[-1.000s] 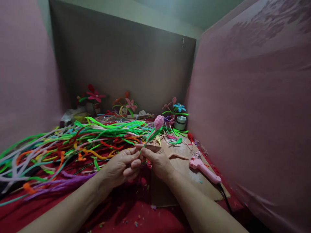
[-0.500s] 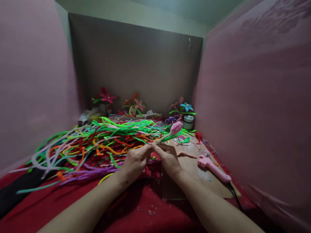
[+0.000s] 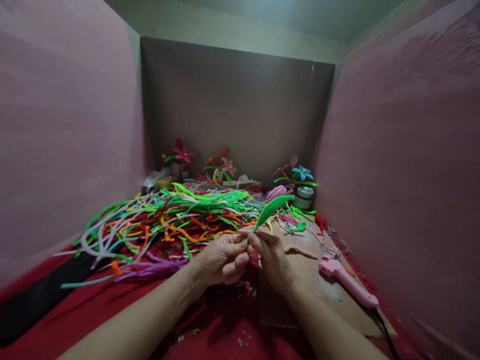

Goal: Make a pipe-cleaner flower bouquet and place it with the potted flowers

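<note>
A pipe-cleaner flower is held up between both hands, its pink bud (image 3: 276,193) partly hidden behind a long bright green leaf (image 3: 274,210). My right hand (image 3: 273,257) pinches the base of the leaf between thumb and fingers. My left hand (image 3: 225,257) is closed at the same spot, fingers curled and thumb against the stem. Most of the stem is covered by the fingers. Left of the hands spreads a big pile of coloured pipe cleaners (image 3: 210,200).
On the right a pink glue gun (image 3: 348,282) lies on a cardboard sheet (image 3: 307,310), with pipe-cleaner pieces near its far end. Finished flowers (image 3: 303,173) and a small lidded jar (image 3: 303,197) stand at the back. A red cloth (image 3: 210,335) covers the table.
The flower has been turned so the green leaf now faces me, in front of the pink bud. My left fingers have rolled into view. The whole view has shifted slightly.
</note>
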A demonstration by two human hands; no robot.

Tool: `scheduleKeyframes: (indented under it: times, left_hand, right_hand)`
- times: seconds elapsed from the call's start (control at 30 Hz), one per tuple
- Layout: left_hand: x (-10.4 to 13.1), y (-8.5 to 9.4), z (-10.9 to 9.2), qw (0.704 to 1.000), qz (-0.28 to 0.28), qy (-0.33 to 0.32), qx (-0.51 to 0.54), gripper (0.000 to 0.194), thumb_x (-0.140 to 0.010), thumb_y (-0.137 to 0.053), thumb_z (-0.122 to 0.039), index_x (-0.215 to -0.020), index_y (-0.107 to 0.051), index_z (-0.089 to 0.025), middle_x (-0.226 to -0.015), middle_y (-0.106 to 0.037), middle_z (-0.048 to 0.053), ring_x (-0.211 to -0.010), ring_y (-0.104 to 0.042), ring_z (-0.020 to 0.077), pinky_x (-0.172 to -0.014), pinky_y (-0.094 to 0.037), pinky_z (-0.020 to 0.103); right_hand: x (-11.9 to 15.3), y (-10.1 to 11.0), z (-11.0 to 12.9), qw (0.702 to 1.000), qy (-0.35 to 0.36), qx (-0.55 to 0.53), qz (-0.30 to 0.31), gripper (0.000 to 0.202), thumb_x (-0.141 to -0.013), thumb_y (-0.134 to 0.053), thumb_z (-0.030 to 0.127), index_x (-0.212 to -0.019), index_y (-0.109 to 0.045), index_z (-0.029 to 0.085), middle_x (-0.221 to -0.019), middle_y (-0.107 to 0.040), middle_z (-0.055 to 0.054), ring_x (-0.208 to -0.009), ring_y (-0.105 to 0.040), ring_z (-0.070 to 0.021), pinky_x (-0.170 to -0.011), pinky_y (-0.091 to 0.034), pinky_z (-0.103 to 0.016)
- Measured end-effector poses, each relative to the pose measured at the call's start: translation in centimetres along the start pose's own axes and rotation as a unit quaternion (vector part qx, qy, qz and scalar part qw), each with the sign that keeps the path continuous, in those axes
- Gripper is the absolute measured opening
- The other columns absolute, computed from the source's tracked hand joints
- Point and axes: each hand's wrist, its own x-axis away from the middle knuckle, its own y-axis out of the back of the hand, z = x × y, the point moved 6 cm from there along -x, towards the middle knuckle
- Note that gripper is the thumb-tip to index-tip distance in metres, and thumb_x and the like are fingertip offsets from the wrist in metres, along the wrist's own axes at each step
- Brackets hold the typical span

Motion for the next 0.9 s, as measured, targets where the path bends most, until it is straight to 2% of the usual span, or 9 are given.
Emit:
scheduleKeyframes:
  times: [0.13, 0.3, 0.37, 0.43, 0.5, 0.6, 0.67, 0.77, 0.9]
  left_hand:
    - [0.0, 0.2, -0.4, 0.978, -0.086, -0.034, -0.184, 0.026, -0.083, -0.052, -0.036, -0.07, -0.054, -0.014, -0.05, -0.055, -0.002, -0.03, -0.042, 0.0062, -0.035, -0.034, 0.018]
    - [1.4, -0.4, -2.7, 0.802, -0.236, -0.194, -0.513, 0.012, -0.082, -0.051, -0.023, -0.076, -0.06, -0.016, -0.064, -0.058, 0.0, -0.056, -0.053, 0.0105, -0.057, -0.039, 0.022]
    - [1.6, -0.6, -3.4, 0.776, -0.242, -0.212, -0.542, 0.012, -0.081, -0.051, -0.02, -0.076, -0.06, -0.017, -0.062, -0.056, -0.001, -0.056, -0.051, 0.01, -0.057, -0.038, 0.021]
    - [1.5, -0.1, -4.0, 0.817, -0.234, -0.183, -0.494, 0.017, -0.083, -0.049, -0.024, -0.07, -0.058, -0.016, -0.054, -0.051, -0.003, -0.046, -0.048, 0.0082, -0.049, -0.037, 0.02]
    - [1.1, 0.4, -4.4, 0.895, -0.205, -0.12, -0.378, 0.021, -0.084, -0.051, -0.03, -0.068, -0.055, -0.016, -0.05, -0.05, -0.004, -0.037, -0.047, 0.0071, -0.039, -0.034, 0.018]
    - [0.6, 0.2, -4.5, 0.98, -0.117, -0.049, -0.152, 0.016, -0.081, -0.056, -0.03, -0.074, -0.054, -0.016, -0.048, -0.048, -0.007, -0.027, -0.032, 0.0023, -0.031, -0.028, 0.014]
    - [0.5, 0.1, -4.2, 0.997, -0.064, -0.021, -0.036, 0.01, -0.081, -0.057, -0.026, -0.081, -0.054, -0.017, -0.046, -0.042, -0.01, -0.025, -0.016, 0.0001, -0.027, -0.026, 0.013]
    - [0.5, 0.5, -3.1, 1.0, -0.017, 0.008, 0.007, 0.007, -0.08, -0.057, -0.023, -0.08, -0.054, -0.017, -0.045, -0.038, -0.012, -0.025, -0.009, 0.0002, -0.025, -0.027, 0.014]
    - [0.4, 1.7, -2.4, 0.985, -0.075, -0.019, -0.156, 0.02, -0.084, -0.052, -0.031, -0.072, -0.053, -0.016, -0.05, -0.046, -0.007, -0.029, -0.031, 0.0025, -0.033, -0.034, 0.016]
  right_hand:
    - [-0.2, 0.2, -1.1, 0.998, -0.031, -0.033, -0.04, 0.022, -0.079, -0.06, 0.039, -0.083, -0.072, 0.021, -0.074, -0.06, -0.001, -0.074, -0.055, -0.0157, -0.073, -0.044, -0.028]
    - [-0.2, 0.2, -0.8, 0.997, -0.011, 0.004, -0.072, 0.022, -0.077, -0.06, 0.038, -0.073, -0.068, 0.018, -0.069, -0.057, 0.0, -0.068, -0.051, -0.0142, -0.066, -0.042, -0.027]
    - [-0.4, 0.1, 0.0, 0.996, 0.002, 0.041, -0.078, 0.021, -0.078, -0.059, 0.035, -0.069, -0.065, 0.017, -0.069, -0.056, 0.0, -0.071, -0.051, -0.0147, -0.07, -0.041, -0.027]
    - [-0.9, -0.1, 0.7, 0.994, -0.001, 0.064, -0.083, 0.022, -0.078, -0.059, 0.033, -0.063, -0.063, 0.017, -0.064, -0.052, 0.001, -0.067, -0.049, -0.0137, -0.068, -0.04, -0.027]
    - [-1.7, -0.4, 1.5, 0.995, -0.013, 0.065, -0.075, 0.026, -0.079, -0.058, 0.032, -0.057, -0.059, 0.018, -0.06, -0.05, 0.002, -0.062, -0.047, -0.0128, -0.065, -0.04, -0.027]
    - [-2.8, -1.1, 2.8, 0.999, 0.026, 0.003, -0.026, 0.027, -0.081, -0.056, 0.03, -0.057, -0.062, 0.018, -0.072, -0.058, 0.0, -0.078, -0.055, -0.0148, -0.081, -0.04, -0.029]
    - [-3.0, -1.4, 3.0, 0.999, 0.037, -0.016, 0.002, 0.028, -0.081, -0.056, 0.03, -0.056, -0.063, 0.019, -0.079, -0.062, -0.002, -0.089, -0.056, -0.0163, -0.088, -0.038, -0.031]
    - [-2.6, -1.5, 1.7, 0.999, 0.012, -0.045, 0.024, 0.024, -0.08, -0.058, 0.032, -0.06, -0.067, 0.02, -0.079, -0.063, -0.002, -0.09, -0.058, -0.0177, -0.087, -0.041, -0.033]
    - [-2.0, -0.8, -0.1, 0.999, -0.013, -0.029, -0.023, 0.02, -0.079, -0.059, 0.032, -0.068, -0.071, 0.02, -0.077, -0.062, -0.002, -0.083, -0.058, -0.0163, -0.081, -0.042, -0.032]
